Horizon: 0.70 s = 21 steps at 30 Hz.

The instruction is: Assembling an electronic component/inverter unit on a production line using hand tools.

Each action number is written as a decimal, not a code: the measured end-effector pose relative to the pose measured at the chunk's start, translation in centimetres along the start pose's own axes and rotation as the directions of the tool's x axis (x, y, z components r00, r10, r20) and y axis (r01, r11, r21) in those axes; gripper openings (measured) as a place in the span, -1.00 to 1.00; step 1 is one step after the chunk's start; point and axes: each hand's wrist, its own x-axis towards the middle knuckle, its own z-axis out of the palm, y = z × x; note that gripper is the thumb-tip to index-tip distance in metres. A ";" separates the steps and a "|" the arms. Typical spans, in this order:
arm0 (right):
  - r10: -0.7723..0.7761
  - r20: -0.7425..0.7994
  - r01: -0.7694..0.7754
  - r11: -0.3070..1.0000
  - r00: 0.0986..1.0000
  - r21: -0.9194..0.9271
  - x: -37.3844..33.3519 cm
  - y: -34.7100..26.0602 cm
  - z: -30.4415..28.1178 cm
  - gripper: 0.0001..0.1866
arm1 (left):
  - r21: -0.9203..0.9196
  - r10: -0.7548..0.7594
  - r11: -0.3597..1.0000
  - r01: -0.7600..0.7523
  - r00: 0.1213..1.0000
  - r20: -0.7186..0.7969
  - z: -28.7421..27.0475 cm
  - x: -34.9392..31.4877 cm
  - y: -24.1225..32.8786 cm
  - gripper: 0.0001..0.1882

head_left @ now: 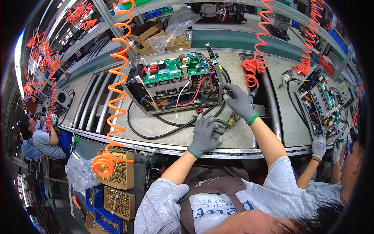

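An open-framed electronic unit (171, 87) with a green circuit board (177, 70) on top stands on the metal bench. My right hand (239, 102), in a grey glove, reaches to its right end panel, fingers stretched out and apart at the panel's edge. In front of the unit, my left hand (204, 134), also gloved, is closed around what look like pliers (221, 124) with dark green handles; their jaws are hidden. A small dark red part (199, 111) lies just beyond its fingers. A brass-coloured fitting (233, 119) sits between the hands. Black cable (150, 137) loops before the unit.
An orange coiled air hose (117, 89) hangs at the left, above boxes of brass screws (119, 202). Rollers (93, 103) flank the bench plate. Another unit (325, 101) stands at the right, with a co-worker's gloved hands (319, 146) by it. Cardboard boxes (150, 37) stand behind.
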 end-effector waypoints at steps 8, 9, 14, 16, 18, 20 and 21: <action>-0.012 0.060 0.004 0.990 0.998 0.144 2.1 2.2 2.0 -0.50 | -0.138 0.109 0.986 -0.098 0.991 0.075 -3.2 -0.8 1.8 -0.54; -0.014 0.062 0.005 0.990 0.998 0.141 2.4 2.2 1.4 -0.50 | -0.120 0.049 0.991 -0.052 0.998 -0.026 -4.3 -0.7 1.6 -0.50; -0.155 0.098 0.161 0.986 0.983 -0.051 2.4 3.1 -0.4 -0.57 | -0.299 -0.555 0.803 0.515 0.465 -0.690 -8.8 1.4 -5.1 -0.22; -0.152 0.213 0.172 0.982 0.965 -0.078 2.6 2.6 -0.6 -0.61 | -0.428 -0.646 0.731 0.531 0.339 -0.684 -9.6 3.2 -8.1 -0.23; -0.110 0.244 0.123 0.992 0.964 -0.039 2.6 1.8 0.3 -0.61 | -0.736 -0.811 0.585 0.341 0.257 -0.526 -9.1 3.4 -12.5 -0.09; -0.022 0.260 0.029 0.999 0.965 -0.024 2.4 2.1 0.8 -0.63 | -0.611 -0.810 0.520 0.596 0.117 -0.575 -7.6 5.7 -12.9 -0.01; -0.014 0.257 0.022 0.999 0.966 -0.026 2.2 2.4 0.9 -0.63 | -0.459 -0.768 0.378 0.804 -0.005 -0.641 -6.8 6.4 -13.1 0.07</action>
